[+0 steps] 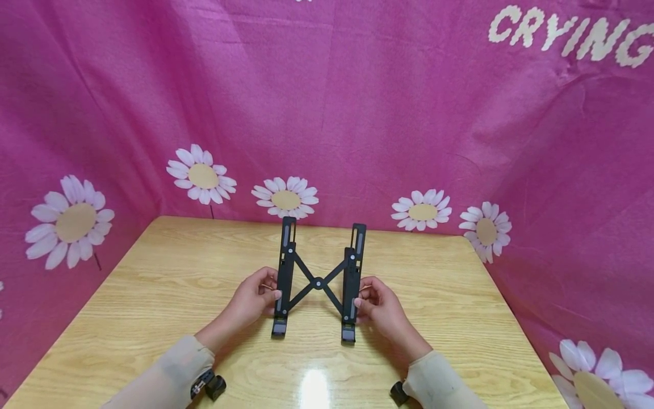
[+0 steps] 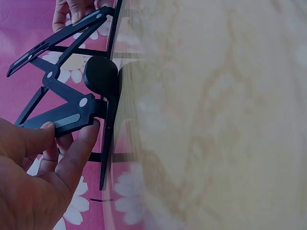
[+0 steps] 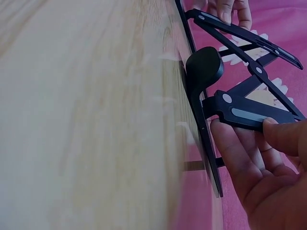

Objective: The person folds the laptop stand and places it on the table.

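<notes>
A black folding laptop stand [image 1: 318, 283] stands spread on the wooden table, its two side rails joined by an X-shaped brace. My left hand [image 1: 254, 298] pinches the left rail near its front end, thumb on top and fingers beneath. On the opposite side, the right hand [image 1: 382, 312] grips the right rail in the same way. The left wrist view has the left thumb on the grey pad strip [image 2: 67, 125] of the raised rail. In the right wrist view, the right thumb touches the matching pad strip [image 3: 249, 116]. A rounded front lip [image 3: 205, 67] sticks up from the stand.
The light wooden table [image 1: 194, 255] reaches back to a pink cloth [image 1: 327, 113] with printed daisies, which hangs behind and along both sides. Small black devices sit at the left wrist [image 1: 216, 388] and the right wrist [image 1: 398, 393].
</notes>
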{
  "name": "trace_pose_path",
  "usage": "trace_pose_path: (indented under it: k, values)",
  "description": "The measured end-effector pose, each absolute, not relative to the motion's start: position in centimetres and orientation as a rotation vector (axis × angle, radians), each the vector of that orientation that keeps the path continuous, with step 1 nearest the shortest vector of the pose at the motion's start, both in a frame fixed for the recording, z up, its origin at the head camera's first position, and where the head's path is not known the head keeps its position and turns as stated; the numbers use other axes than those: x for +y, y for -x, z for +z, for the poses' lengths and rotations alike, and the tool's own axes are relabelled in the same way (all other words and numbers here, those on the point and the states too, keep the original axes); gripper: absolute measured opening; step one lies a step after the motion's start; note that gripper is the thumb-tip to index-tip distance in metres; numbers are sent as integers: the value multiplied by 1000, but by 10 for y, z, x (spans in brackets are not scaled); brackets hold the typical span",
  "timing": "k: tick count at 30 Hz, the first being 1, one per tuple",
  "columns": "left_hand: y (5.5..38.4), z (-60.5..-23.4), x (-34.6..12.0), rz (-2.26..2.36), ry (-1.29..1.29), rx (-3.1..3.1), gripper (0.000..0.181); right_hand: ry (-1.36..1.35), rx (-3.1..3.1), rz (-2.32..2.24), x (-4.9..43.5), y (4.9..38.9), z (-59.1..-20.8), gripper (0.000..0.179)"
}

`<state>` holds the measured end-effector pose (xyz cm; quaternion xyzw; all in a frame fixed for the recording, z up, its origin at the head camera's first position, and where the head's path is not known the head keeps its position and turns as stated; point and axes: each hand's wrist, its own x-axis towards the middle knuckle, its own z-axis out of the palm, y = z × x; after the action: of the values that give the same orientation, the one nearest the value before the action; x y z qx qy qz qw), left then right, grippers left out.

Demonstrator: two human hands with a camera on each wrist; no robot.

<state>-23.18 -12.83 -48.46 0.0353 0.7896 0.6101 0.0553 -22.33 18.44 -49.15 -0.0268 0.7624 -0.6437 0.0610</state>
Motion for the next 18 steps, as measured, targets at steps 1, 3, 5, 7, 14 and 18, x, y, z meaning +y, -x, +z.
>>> trace_pose_path:
  k: [1,3,5,7,14,18]
  values:
    - [232,-484,-128,1852,-106,2399,24,85,2309,-1941,184,223,-491,28]
    - [231,-484,-129,1845,-112,2407,24,98,2314,-1934,183,224,-492,28]
    - [231,-484,-128,1845,-109,2410,24,107,2316,-1933,182,224,-492,28]
    - [231,-484,-128,1847,-113,2411,25,109,2318,-1936,181,225,-493,28]
    - [233,-486,-124,1885,-144,2384,24,115,2308,-1939,178,226,-494,29]
    - [234,-486,-121,1894,-155,2369,23,117,2290,-1948,177,225,-493,28]
